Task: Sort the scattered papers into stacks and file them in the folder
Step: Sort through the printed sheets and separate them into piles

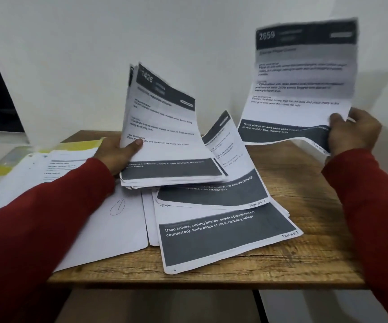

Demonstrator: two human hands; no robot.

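Gripping a single printed sheet (305,75) by its lower right corner, the right hand (353,131) held it upright above the wooden counter (305,259), near the white wall (188,31). The left hand (116,155) clamped its grip on a tilted stack of papers (165,136), thumb on top. Loose papers (223,238) overhung the counter's front edge; a yellow folder (76,145) lay at far left under more sheets.

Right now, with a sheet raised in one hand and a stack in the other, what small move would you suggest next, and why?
Probably bring the single sheet in the right hand across onto the stack gripped by the left hand. The sheet is already lifted clear, the stack is tilted open toward it, and loose papers on the table remain unsorted.
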